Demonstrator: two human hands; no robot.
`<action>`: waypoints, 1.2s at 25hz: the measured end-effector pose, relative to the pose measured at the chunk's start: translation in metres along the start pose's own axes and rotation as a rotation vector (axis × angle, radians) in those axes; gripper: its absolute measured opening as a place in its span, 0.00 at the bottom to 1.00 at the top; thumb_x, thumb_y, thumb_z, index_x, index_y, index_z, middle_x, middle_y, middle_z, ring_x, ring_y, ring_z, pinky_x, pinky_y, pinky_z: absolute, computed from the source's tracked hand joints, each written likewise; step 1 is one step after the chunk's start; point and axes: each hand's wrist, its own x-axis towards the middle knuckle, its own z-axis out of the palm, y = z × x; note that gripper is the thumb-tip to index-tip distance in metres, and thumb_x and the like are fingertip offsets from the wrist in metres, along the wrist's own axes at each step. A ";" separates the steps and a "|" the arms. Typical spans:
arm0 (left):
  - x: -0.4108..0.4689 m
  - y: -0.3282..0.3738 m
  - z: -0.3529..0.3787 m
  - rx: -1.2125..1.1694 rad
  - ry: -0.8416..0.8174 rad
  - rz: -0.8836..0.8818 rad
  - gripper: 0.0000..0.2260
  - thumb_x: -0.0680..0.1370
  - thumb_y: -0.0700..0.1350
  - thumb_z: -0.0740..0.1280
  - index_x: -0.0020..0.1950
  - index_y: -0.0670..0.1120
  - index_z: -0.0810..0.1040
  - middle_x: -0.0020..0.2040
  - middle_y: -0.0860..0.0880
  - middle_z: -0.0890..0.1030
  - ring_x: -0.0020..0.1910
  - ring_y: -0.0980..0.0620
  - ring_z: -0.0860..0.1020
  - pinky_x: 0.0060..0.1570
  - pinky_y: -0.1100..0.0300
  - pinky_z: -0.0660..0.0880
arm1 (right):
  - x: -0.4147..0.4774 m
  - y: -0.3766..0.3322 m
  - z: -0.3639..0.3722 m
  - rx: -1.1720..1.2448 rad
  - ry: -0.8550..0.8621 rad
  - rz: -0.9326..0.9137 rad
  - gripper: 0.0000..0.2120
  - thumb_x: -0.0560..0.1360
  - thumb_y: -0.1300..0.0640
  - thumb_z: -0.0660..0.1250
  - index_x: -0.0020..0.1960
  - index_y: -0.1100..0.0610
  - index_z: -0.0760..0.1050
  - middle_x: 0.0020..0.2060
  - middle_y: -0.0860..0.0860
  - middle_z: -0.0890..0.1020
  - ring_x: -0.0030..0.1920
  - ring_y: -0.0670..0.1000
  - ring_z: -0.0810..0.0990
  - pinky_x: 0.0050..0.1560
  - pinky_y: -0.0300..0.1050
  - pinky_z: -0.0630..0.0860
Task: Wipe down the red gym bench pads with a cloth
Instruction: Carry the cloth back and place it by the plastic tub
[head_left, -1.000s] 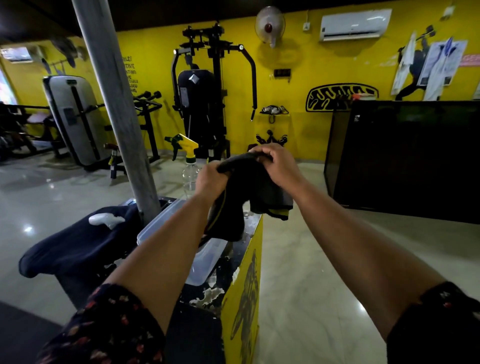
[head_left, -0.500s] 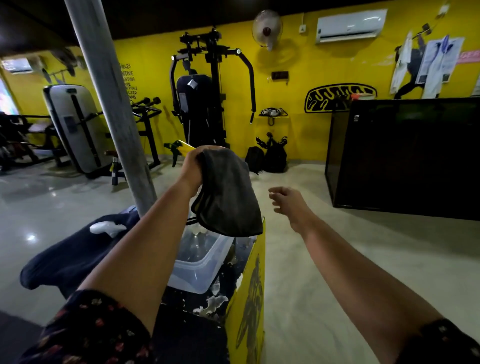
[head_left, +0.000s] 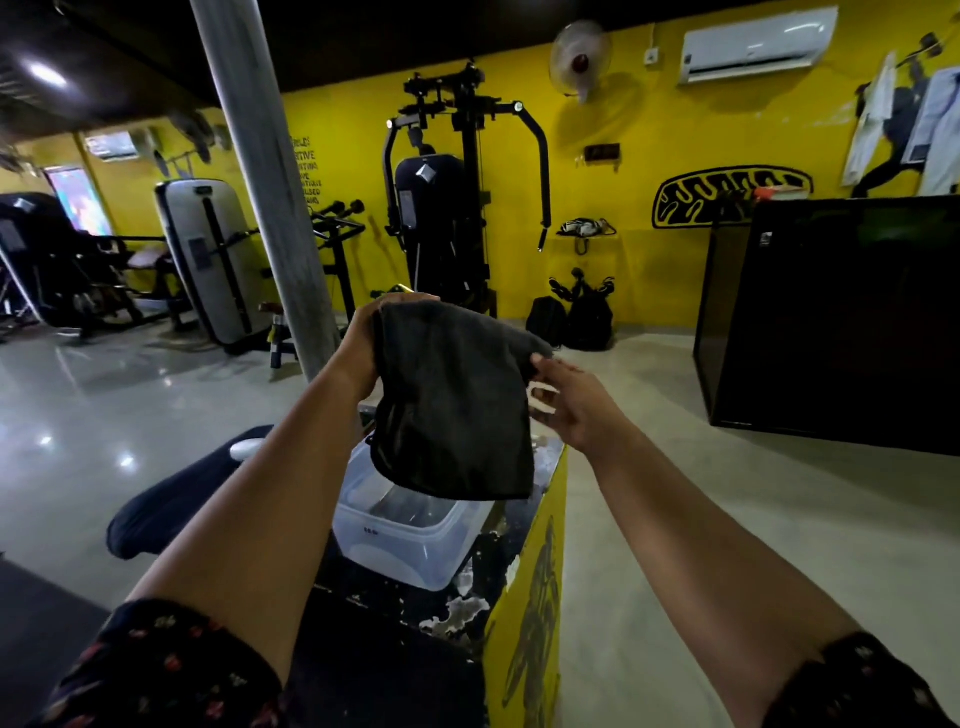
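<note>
With the left hand (head_left: 363, 345) gripping one corner of the cloth (head_left: 457, 415) and the right hand (head_left: 576, 408) pinching another, best pull it taut and fold evenly.

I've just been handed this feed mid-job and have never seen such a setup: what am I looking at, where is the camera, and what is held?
No machine here: a person works with two bare hands, and the one camera sits on their head, looking forward and down, so both forearms reach in from below. The left hand grips the top corner of a dark grey cloth; the right hand pinches its opposite edge. Beneath it, a clear plastic tub sits on a black-topped stand with a yellow side. Behind stand gym machines.
</note>
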 end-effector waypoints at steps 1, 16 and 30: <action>0.001 0.001 -0.005 0.012 0.018 0.023 0.14 0.79 0.42 0.62 0.39 0.48 0.84 0.33 0.50 0.83 0.34 0.54 0.80 0.31 0.67 0.75 | 0.002 -0.006 0.001 -0.028 0.049 -0.043 0.03 0.78 0.54 0.67 0.47 0.54 0.76 0.44 0.50 0.80 0.49 0.53 0.76 0.48 0.49 0.71; -0.023 -0.011 -0.063 -0.144 -0.007 -0.162 0.27 0.78 0.66 0.54 0.41 0.48 0.84 0.40 0.47 0.83 0.38 0.49 0.82 0.45 0.57 0.77 | -0.003 -0.060 0.048 -0.175 -0.194 -0.407 0.21 0.79 0.59 0.65 0.71 0.49 0.70 0.62 0.51 0.79 0.59 0.52 0.79 0.56 0.48 0.78; -0.018 -0.048 -0.054 -0.145 0.065 -0.008 0.14 0.73 0.31 0.70 0.55 0.44 0.78 0.44 0.48 0.85 0.44 0.49 0.84 0.38 0.58 0.80 | -0.008 -0.049 0.029 -0.393 -0.385 -0.237 0.46 0.73 0.78 0.60 0.78 0.41 0.49 0.66 0.49 0.72 0.64 0.50 0.74 0.54 0.46 0.76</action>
